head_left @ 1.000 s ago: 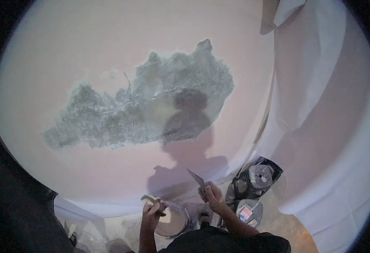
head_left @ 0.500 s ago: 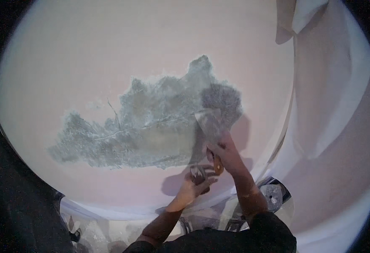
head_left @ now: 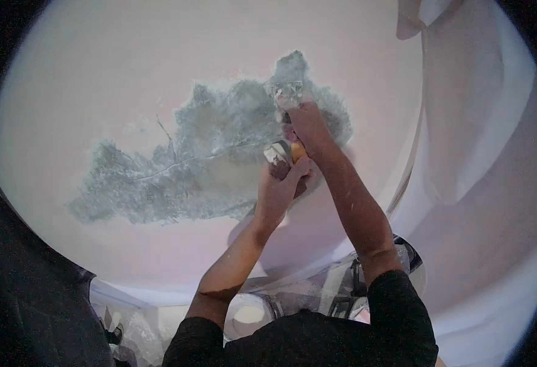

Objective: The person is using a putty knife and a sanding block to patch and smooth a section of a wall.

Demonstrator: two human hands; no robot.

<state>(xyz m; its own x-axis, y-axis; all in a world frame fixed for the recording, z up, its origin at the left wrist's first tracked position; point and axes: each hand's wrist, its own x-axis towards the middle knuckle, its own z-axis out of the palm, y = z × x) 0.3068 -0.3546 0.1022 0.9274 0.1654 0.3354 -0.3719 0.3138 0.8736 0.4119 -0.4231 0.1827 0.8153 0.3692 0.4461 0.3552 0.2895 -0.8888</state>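
Right hand (head_left: 308,125) is up against the pale pink plastered wall (head_left: 127,67), closed around the handle of a flat steel putty knife (head_left: 285,95). Its blade lies on the wall at the upper right tip of the rough grey patch of bare plaster (head_left: 207,159).

Blade's long axis runs from the grip up and slightly left; the patch lies mostly left and below the blade, stretching toward the wall's left edge.

Left hand (head_left: 280,186) sits just below the right, fingers wrapped around a second scraper with an orange-brown handle (head_left: 283,158). Its blade carries whitish filler and sits near the patch's right lower margin; contact with the wall can't be confirmed.

Right hand is the one on the work; the left is just beside it, nearly touching at the wrist.

Along the wall's lower edge: white dust sheet (head_left: 482,159) draped at right, round white bucket (head_left: 250,315) and dark tool tray (head_left: 403,257) on the floor, partly hidden by the arms.
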